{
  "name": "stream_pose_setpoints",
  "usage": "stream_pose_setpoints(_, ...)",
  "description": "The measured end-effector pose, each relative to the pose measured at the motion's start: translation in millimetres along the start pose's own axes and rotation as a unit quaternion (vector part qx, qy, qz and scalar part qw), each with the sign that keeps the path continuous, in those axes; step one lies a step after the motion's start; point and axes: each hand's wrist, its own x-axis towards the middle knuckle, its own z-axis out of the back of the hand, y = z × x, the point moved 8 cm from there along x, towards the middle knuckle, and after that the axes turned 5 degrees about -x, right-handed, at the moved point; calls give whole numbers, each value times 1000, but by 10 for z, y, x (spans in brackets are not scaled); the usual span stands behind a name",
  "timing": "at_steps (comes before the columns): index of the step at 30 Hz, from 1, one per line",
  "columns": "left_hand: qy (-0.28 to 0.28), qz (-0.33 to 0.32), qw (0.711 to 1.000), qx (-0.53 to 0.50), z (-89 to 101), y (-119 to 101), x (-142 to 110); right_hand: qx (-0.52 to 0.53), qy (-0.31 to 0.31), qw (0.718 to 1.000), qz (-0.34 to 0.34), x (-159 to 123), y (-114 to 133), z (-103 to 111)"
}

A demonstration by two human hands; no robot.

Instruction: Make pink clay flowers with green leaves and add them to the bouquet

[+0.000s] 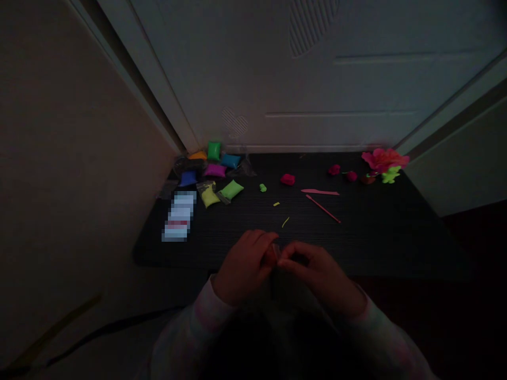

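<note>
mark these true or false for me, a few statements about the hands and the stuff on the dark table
1. A slim pink stick and a pink knife-shaped tool lie on the dark wooden table. True.
2. The left hand holds a small reddish item. True.
3. The right hand grips the pink knife-shaped tool. False: its fingertips are at the small reddish item.
4. A bright pink ruffled flower sits near the far right corner. True.
5. The bright green pillow-shaped packet lies beside that flower. False: it is among the coloured packets at the far left.
</note>
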Motion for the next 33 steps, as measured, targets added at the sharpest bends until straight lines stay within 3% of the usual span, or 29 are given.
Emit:
stream_pose_setpoints(4, -25, -2, 999, -35, 112, -30, -30, -24, -20, 999, 23, -28, 56, 10)
stream_pose_setpoints(9, -159, 66, 981, -88, 444, -20, -118, -112, -98, 987, 68, -50, 90, 70)
stream_pose_setpoints(13, -136, 152, 957, -205, 319, -4, -130, -181, -106, 970, 122, -76, 204, 19)
stream_pose_setpoints(17, -175, 210, 924, -269, 286, 0, -180, -254, -111, 946, 168, -144, 396, 3)
stream_pose_setpoints(24, -200, 195, 916, -288, 381, -116, -214, -320, -119, 919, 195, -215, 615, 16)
stream_pose_setpoints(33, -187, 191, 912, -310, 349, -65, -207, -299, -123, 928, 184, -216, 585, 39)
